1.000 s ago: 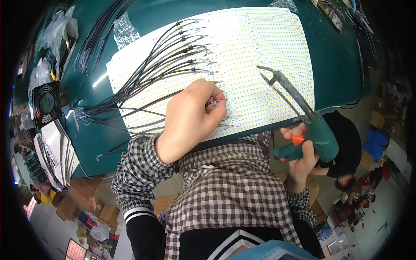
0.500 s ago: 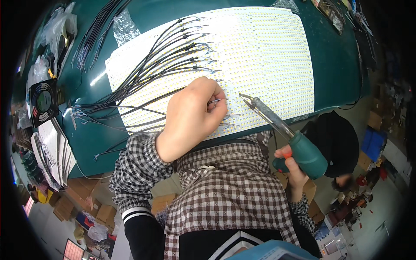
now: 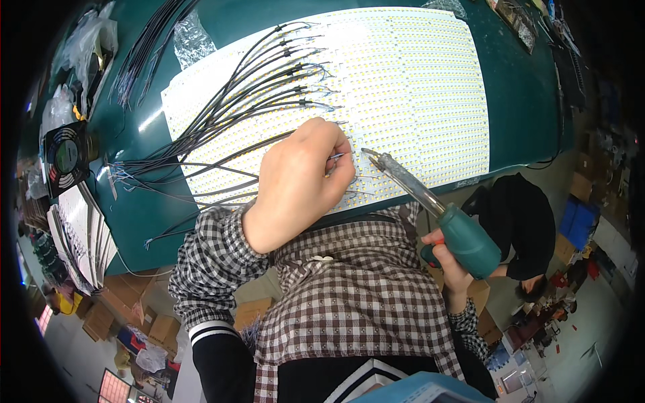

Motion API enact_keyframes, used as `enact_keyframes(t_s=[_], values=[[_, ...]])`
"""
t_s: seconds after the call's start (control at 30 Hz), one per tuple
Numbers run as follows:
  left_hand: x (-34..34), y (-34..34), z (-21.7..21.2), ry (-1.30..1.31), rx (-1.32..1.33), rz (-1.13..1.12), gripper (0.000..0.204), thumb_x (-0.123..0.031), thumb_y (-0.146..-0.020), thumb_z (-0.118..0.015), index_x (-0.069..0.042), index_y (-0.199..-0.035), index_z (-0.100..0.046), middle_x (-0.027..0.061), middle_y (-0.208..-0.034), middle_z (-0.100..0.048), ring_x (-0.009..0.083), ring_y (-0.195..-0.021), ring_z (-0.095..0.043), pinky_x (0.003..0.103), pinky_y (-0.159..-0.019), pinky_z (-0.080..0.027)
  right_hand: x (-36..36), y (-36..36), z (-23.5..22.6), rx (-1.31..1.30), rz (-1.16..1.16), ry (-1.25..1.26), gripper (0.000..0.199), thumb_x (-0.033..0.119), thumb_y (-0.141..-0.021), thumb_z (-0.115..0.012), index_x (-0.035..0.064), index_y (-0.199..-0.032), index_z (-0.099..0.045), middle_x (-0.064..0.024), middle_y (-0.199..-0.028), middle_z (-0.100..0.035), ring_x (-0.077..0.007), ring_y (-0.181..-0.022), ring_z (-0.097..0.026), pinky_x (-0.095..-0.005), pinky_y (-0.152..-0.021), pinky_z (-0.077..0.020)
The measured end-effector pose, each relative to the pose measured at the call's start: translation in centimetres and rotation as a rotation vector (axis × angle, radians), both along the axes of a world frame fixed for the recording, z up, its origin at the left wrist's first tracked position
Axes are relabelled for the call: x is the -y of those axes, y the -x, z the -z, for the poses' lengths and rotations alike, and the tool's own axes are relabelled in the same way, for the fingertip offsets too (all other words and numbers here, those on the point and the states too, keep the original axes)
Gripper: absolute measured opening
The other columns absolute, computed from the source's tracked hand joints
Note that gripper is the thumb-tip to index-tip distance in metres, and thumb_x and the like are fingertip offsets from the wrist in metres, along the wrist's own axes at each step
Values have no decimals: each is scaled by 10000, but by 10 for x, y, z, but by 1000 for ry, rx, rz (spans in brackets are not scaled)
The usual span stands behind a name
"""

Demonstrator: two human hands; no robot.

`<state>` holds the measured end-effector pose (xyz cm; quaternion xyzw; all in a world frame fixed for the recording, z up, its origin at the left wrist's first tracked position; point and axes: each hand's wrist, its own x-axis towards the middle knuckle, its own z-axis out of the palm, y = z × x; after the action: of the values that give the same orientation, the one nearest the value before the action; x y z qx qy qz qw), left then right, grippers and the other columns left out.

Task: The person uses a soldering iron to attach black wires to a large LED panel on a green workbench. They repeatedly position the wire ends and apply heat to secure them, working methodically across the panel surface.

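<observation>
Soldering iron: green handle in right hand, metal shaft slanting up-left over the near part of the LED panel. Tip sits just beside the left hand's fingertips; can't tell if it touches panel or wire. Right hand is closed round the grip, partly hidden behind the handle, with a bit of red showing by the fingers.

Left hand lies over the panel, back up, thumb and forefinger pinched together on a thin wire end; other fingers curled in.

Panel is white with rows of yellow dots, flat on green tabletop. Black cables fan across its left half, stripped ends toward the middle, other ends hanging past its left edge. Second cable bundle upper left, clear plastic beside it. Fan at far left, white sheets below it. Another person in dark clothes, right of the iron.
</observation>
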<state>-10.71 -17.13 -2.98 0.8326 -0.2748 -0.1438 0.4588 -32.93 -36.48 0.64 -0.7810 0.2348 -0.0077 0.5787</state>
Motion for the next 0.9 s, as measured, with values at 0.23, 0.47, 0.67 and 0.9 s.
enact_keyframes(t_s=[0.23, 0.47, 0.67, 0.9], values=[[0, 2, 0, -7, 10, -24, 106, -42, -753, -689, -69, -776, -590, 68, -730, -588, 227, -566, -591, 343, -517, -460, -2, 0, 7, 23, 74, 3, 326, 72, -762, -848, -16, -1034, -693, -72, -905, -712, -141, -818, -698, -262, -749, -553], [1, 3, 0, -16, 40, -21, 118, -37, -749, -692, -72, -783, -586, 65, -730, -589, 229, -568, -594, 347, -513, -459, -6, 0, 8, -23, 123, -20, 342, 67, -739, -863, 5, -1033, -701, -55, -910, -706, -126, -820, -684, -251, -741, -543], [1, 3, 0, -19, 37, -16, 117, -34, -748, -689, -70, -781, -582, 74, -732, -589, 249, -575, -596, 358, -515, -460, -5, -5, 7, 0, 80, 22, 338, 77, -720, -876, 5, -1003, -705, -61, -914, -694, -132, -817, -679, -260, -743, -545], [1, 3, 0, -35, 39, -10, 118, -39, -749, -689, -69, -782, -580, 79, -732, -584, 261, -583, -599, 366, -519, -461, -8, -8, 5, -43, 125, -21, 314, 86, -714, -879, 3, -966, -711, -70, -910, -694, -149, -815, -674, -276, -736, -540]])
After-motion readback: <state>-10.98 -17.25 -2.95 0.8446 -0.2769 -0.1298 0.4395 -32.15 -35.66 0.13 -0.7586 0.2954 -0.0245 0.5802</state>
